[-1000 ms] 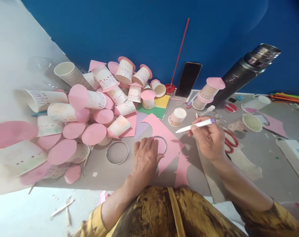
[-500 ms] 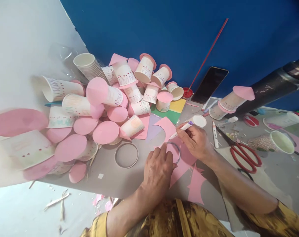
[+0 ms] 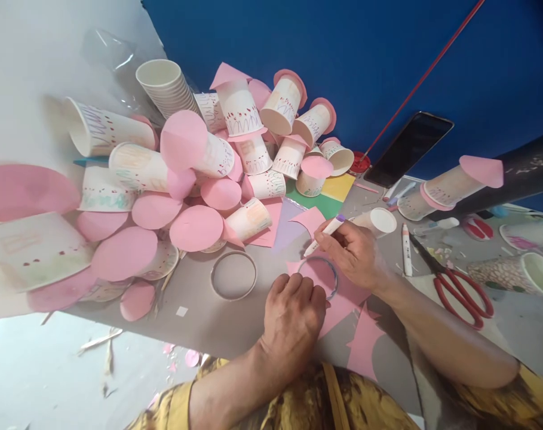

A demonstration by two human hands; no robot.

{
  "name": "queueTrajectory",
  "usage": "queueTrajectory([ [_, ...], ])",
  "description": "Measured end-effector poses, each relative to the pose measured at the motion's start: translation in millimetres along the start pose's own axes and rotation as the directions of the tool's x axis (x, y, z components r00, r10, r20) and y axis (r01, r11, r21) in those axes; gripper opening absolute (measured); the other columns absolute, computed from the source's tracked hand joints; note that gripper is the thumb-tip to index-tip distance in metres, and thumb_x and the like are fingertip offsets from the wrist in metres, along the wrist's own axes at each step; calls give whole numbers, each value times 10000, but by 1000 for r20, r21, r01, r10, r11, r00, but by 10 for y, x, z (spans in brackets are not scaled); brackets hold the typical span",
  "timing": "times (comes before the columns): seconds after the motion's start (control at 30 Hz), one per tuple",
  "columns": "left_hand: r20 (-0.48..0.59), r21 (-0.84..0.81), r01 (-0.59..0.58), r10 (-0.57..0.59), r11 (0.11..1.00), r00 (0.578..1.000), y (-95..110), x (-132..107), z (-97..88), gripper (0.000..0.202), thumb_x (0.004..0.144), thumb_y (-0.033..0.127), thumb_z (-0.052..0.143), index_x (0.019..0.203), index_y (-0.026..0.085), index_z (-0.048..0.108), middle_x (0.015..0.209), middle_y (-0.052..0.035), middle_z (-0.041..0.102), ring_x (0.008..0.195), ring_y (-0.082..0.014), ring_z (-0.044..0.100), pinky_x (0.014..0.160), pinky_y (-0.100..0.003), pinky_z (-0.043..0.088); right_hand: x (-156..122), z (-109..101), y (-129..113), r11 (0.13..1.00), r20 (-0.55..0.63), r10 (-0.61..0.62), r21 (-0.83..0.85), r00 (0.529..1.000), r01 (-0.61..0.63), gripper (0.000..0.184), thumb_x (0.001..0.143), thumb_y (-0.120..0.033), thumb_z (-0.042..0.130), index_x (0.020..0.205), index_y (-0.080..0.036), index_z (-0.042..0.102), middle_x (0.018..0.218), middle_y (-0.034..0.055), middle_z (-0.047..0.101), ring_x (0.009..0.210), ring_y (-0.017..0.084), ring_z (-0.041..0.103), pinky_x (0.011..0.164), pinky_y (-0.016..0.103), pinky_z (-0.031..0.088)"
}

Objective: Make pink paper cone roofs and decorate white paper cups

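Note:
My right hand (image 3: 354, 251) grips a white marker (image 3: 325, 234) with a purple end, tilted so its tip meets or nearly meets the upper left of a thin grey ring (image 3: 335, 276). The ring lies on a sheet of pink paper (image 3: 343, 310). My left hand (image 3: 293, 310) is closed, its bent fingers pressing on the ring's lower left side; the fingertips are partly hidden. A second ring (image 3: 214, 285) lies flat on the grey table to the left. A cut pink scrap (image 3: 364, 352) is right of my left hand.
Decorated paper cups (image 3: 239, 107) with pink discs are heaped at the left, by a stack of plain cups (image 3: 161, 89). Red-handled scissors (image 3: 463, 292), another marker (image 3: 406, 251) and a patterned cup (image 3: 499, 272) lie right. A phone (image 3: 410, 149) leans against the blue wall.
The view has shifted, so most things sit differently in the picture. The marker's tip has moved left along the ring's upper edge. My left hand stays on the ring.

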State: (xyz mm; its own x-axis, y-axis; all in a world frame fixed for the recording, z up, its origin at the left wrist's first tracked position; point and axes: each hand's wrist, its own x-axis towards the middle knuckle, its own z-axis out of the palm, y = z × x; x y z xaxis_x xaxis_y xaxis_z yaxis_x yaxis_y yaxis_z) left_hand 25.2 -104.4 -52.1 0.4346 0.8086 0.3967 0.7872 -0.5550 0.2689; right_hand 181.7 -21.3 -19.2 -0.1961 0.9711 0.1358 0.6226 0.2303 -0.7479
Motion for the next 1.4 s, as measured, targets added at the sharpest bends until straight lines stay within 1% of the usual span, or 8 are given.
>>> queueTrajectory([
  [0.23,19,-3,4,-4,1000,1000,-2,-6,-16,279,901,230,718,675,213,555,654,-9,590,668,-198,541,641,-365,365,114,86,-88,996,86,-55,-60,995,61,377,952,-472,560,669,-227,514,578,-23,586,528,135,507,541,269,390],
  [0.5,8,-4,7,-7,1000,1000,-3,5,-19,273,874,197,730,668,213,551,643,-4,585,651,-194,532,631,-367,365,175,151,-109,989,217,-46,-129,975,75,273,959,-376,541,737,-219,571,654,-8,631,605,154,546,595,278,390],
  [0.7,17,19,13,-13,1000,1000,-17,7,1,281,874,215,738,665,213,549,649,-6,584,666,-198,544,642,-368,369,188,91,-1,969,91,-51,-237,995,71,311,944,-382,539,681,-238,455,578,-20,545,545,152,474,575,287,347],
  [0.9,45,18,14,-15,1000,999,-15,3,-4,305,852,262,784,672,219,542,665,-12,602,700,-213,570,664,-371,388,33,-53,97,963,-18,-28,-267,999,22,285,947,-387,549,712,-227,558,541,-11,565,499,160,501,551,293,369],
  [1.07,72,27,13,-14,1000,997,-14,16,-35,301,865,302,780,682,217,556,684,-23,623,722,-220,588,682,-365,407,-251,-201,166,968,-117,32,-244,993,-61,210,935,-361,561,797,-220,630,603,15,672,537,181,613,570,285,422],
  [1.17,85,41,5,-8,999,996,-16,23,-40,288,870,315,776,691,215,574,693,-31,635,728,-226,594,674,-362,403,-468,-246,212,965,-190,53,-243,980,-99,219,938,-397,561,829,-221,635,577,11,668,521,188,626,565,285,437],
  [1.27,66,59,0,-4,998,998,-13,25,-36,272,858,306,788,693,208,594,688,-37,639,726,-231,596,656,-360,393,-682,-237,219,964,-248,60,-238,967,-120,247,952,-426,548,828,-226,623,532,-7,631,465,176,586,531,279,434],
  [1.4,68,71,0,-4,998,998,-9,30,-37,257,823,299,819,698,199,618,694,-42,653,729,-239,599,647,-361,396,-924,-155,162,965,-296,29,-242,955,-105,235,981,-399,529,843,-227,611,628,27,700,525,177,638,557,273,467],
])
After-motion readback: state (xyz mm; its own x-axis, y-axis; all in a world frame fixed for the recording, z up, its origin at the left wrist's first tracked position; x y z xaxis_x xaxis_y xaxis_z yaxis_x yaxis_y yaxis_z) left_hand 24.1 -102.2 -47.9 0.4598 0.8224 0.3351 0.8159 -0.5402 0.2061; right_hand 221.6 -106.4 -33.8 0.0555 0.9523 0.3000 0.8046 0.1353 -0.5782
